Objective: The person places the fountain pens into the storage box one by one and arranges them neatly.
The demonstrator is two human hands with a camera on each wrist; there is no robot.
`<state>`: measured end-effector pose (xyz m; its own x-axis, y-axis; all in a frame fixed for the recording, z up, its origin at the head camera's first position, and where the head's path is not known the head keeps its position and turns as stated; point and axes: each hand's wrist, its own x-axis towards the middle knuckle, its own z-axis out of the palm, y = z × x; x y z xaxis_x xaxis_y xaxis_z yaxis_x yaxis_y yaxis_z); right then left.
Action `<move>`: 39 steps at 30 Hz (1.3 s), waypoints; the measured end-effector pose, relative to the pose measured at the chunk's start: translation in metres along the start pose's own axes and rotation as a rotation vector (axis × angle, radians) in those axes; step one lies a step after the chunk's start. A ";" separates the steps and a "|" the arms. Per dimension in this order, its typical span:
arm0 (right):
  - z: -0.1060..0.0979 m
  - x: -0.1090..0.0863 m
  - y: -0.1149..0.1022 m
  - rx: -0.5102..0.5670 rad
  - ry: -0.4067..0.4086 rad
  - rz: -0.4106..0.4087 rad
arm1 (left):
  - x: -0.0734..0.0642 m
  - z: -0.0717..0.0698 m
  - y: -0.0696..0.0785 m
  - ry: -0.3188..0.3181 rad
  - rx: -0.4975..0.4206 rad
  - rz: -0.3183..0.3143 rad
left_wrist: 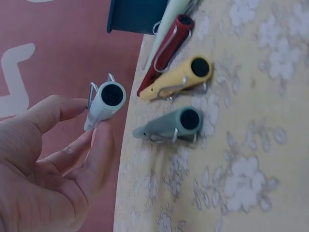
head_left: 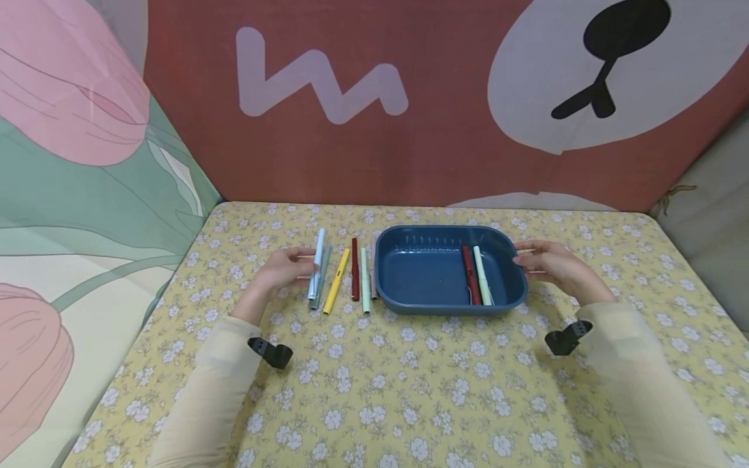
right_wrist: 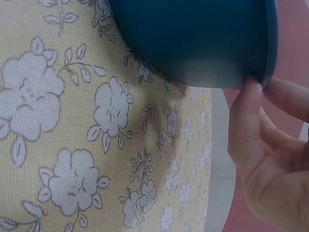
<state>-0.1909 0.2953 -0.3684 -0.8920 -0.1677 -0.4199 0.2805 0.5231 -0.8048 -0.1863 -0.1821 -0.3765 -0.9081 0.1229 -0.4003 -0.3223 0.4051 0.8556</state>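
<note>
My left hand [head_left: 285, 268] pinches a light blue pen [head_left: 318, 250] between thumb and fingers. In the left wrist view the pen's capped end [left_wrist: 112, 94] with its wire clip faces the camera, raised over the cloth. Beside it lies a grey-green pen [head_left: 324, 266], then a yellow pen [head_left: 336, 283], a dark red pen [head_left: 355, 273] and a pale green pen [head_left: 365, 279]. At the right, my right hand [head_left: 550, 261] grips the rim of a blue bin [head_left: 433, 311], thumb and fingers at its edge. Inside the bin lie another red pen [head_left: 470, 273] and another pale green pen [head_left: 482, 273].
A pinkish pen [head_left: 374, 266] lies right against the bin's left side, partly hidden by it. Yellow floral cloth [head_left: 374, 390] covers the table. A red printed curtain [head_left: 445, 156] hangs behind the far edge, with a floral one [head_left: 117, 214] at the left.
</note>
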 end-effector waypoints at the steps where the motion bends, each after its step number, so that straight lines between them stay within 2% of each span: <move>1: 0.000 0.000 0.000 -0.001 -0.001 0.000 | 0.000 0.000 0.001 -0.001 -0.007 0.002; 11: 0.000 0.000 0.001 -0.008 -0.005 0.007 | -0.002 0.004 0.014 -0.032 -0.067 0.042; 19: 0.000 0.000 0.001 -0.008 -0.002 0.003 | -0.006 0.015 0.032 -0.050 -0.155 0.074; 26: 0.001 -0.001 -0.002 -0.015 0.002 0.003 | -0.001 0.030 0.045 -0.031 -0.250 0.088; 33: 0.001 -0.001 -0.002 -0.017 0.004 -0.003 | 0.002 0.049 0.056 -0.054 -0.248 0.111; 39: 0.000 -0.003 -0.002 -0.011 0.005 -0.009 | 0.007 0.071 0.064 -0.083 -0.280 0.119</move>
<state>-0.1891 0.2949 -0.3657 -0.8962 -0.1678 -0.4107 0.2689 0.5308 -0.8037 -0.1947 -0.0911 -0.3480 -0.9225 0.2331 -0.3077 -0.2868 0.1197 0.9505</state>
